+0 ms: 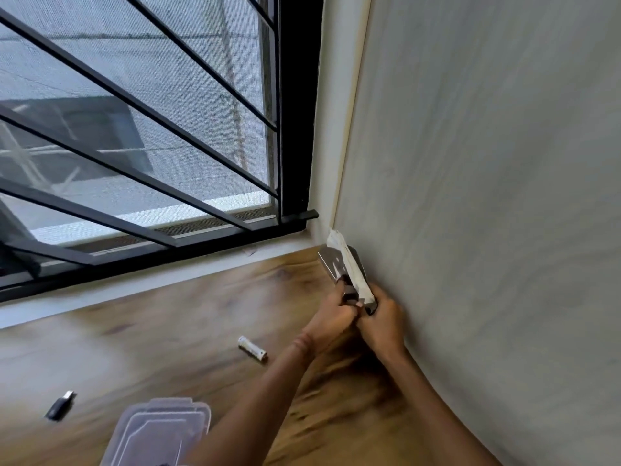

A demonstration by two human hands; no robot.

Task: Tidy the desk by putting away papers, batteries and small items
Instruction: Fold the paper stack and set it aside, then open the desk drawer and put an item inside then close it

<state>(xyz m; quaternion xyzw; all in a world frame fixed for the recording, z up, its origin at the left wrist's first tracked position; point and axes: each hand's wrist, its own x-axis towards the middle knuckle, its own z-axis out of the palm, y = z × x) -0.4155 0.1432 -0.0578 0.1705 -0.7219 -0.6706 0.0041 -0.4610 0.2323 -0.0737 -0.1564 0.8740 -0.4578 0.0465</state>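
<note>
both hands (pixel 361 317) raised together — gripping papers (pixel 349 267) (blurred) upright.

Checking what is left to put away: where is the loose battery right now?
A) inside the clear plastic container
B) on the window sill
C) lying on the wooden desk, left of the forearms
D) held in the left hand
C: the battery lies bare on the wooden desk, while both the left hand and right hand grip a bundle of papers.

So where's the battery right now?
The battery lies on the wooden desk, near the middle of the head view, just left of the left hand and beyond the clear plastic container.
</note>
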